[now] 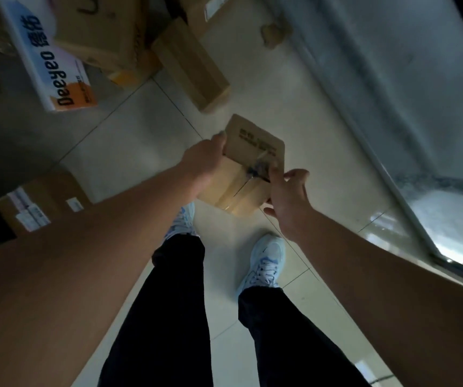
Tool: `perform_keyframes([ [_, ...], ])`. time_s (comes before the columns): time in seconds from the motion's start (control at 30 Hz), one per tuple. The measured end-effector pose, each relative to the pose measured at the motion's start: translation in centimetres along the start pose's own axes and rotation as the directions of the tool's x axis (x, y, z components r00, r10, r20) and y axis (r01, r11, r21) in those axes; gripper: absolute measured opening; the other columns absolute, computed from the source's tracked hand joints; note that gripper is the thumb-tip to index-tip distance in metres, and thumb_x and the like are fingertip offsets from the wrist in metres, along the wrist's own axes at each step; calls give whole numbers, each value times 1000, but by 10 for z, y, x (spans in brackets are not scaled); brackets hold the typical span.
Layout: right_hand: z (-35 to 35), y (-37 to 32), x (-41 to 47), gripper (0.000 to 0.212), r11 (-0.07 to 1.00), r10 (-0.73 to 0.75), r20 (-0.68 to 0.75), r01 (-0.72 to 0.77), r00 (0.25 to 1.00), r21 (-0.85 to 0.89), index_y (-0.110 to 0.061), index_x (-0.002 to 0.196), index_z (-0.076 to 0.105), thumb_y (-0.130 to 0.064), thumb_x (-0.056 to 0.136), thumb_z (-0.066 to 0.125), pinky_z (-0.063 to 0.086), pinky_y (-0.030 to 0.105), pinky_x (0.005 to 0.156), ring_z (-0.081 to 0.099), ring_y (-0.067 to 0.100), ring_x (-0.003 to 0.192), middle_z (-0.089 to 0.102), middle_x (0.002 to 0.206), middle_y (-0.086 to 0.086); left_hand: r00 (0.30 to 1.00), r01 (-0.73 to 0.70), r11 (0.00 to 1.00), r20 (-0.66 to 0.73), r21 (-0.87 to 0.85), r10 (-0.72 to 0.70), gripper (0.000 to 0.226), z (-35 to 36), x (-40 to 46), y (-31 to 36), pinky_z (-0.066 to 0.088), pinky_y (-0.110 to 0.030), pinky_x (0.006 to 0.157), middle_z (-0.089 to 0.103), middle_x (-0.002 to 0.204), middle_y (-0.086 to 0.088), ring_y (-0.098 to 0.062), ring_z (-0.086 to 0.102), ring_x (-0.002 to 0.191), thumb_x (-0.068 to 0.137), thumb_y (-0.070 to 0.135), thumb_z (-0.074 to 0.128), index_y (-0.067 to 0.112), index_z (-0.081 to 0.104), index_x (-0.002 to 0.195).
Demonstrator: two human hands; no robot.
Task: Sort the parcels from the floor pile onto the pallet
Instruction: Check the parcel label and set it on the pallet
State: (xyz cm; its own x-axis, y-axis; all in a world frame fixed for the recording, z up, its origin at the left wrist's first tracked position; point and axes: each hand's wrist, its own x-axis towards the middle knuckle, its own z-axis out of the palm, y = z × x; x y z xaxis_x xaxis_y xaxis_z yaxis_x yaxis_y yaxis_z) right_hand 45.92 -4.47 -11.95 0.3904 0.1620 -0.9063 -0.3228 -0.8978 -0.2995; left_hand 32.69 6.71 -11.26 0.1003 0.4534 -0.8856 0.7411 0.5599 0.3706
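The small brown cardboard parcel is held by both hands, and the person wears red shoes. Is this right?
Not quite. The head view shows the small brown cardboard parcel held by the left hand and the right hand, but the shoes are white with light blue, not red.

parcel point(252, 166) between hands, above floor point(146, 141), boxes point(191, 65) beyond

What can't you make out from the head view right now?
- Pallet: not in the head view.
- Printed text on the held small box: blurred.
- Left hand fingers: hidden behind the box.
- White Deeyeo box and brown cartons: cut off by the top edge.
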Motion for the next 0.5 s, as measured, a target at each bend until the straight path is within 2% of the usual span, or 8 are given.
perform_keyframes([
  [0.03, -4, -5, -15, 40, 1000, -11, 16, 11, 1000, 6, -22, 123, 32, -47, 104, 56, 59, 52, 87, 68, 36, 108, 61, 117, 14, 1000, 4, 1000, -26, 18, -4, 59, -6, -15, 6, 46, -45, 105, 58, 135, -20, -38, 57, 121, 110, 51, 27, 9, 55, 142],
  [0.1, -15, -20, -46, 46, 999, -15, 62, 12, 998, 50, -24, 130, 32, -42, 102, 64, 61, 51, 91, 69, 36, 108, 62, 123, 14, 996, -15, 998, -83, 61, 20, 56, -21, -46, 18, 48, -45, 101, 60, 128, -14, -33, 58, 115, 107, 54, 30, 17, 60, 137],
  [0.2, -33, -47, -101, 68, 998, -42, 181, 31, 983, 58, -21, 149, 34, -35, 96, 76, 60, 49, 96, 70, 30, 112, 62, 134, 12, 993, -80, 996, -81, 38, 83, 39, -50, -100, 38, 47, -54, 105, 62, 129, -18, -39, 57, 121, 109, 35, 38, 12, 63, 129],
  [0.3, -54, -69, -168, 57, 993, -117, 282, 116, 952, 23, -23, 139, 46, -21, 94, 79, 57, 52, 101, 69, 29, 116, 64, 136, 9, 989, -83, 993, -132, -81, 72, 35, -82, -169, 65, 47, -51, 104, 62, 128, -10, -31, 58, 116, 108, 37, 36, 20, 61, 125],
  [0.37, -67, -85, -217, 54, 985, -173, 302, 168, 938, 43, -25, 136, 46, -15, 93, 77, 59, 54, 98, 71, 28, 112, 65, 132, 8, 980, -132, 980, -165, -149, 107, 29, -100, -222, 83, 50, -45, 94, 66, 119, -5, -24, 61, 106, 106, 43, 37, 27, 60, 114],
  [0.43, -80, -103, -271, 44, 975, -223, 326, 207, 919, 83, -28, 129, 47, -21, 95, 74, 62, 54, 92, 73, 26, 107, 69, 123, 6, 971, -184, 956, -194, -226, 141, 32, -120, -281, 103, 52, -45, 89, 72, 107, -3, -23, 65, 100, 104, 52, 37, 29, 60, 105],
  [0.5, -92, -120, -326, 35, 963, -271, 357, 249, 894, 107, -31, 125, 47, -34, 98, 69, 64, 53, 85, 73, 26, 105, 70, 117, 3, 957, -226, 938, -242, -262, 162, 39, -141, -339, 121, 52, -47, 89, 73, 101, -5, -28, 67, 100, 103, 58, 36, 27, 59, 105],
])
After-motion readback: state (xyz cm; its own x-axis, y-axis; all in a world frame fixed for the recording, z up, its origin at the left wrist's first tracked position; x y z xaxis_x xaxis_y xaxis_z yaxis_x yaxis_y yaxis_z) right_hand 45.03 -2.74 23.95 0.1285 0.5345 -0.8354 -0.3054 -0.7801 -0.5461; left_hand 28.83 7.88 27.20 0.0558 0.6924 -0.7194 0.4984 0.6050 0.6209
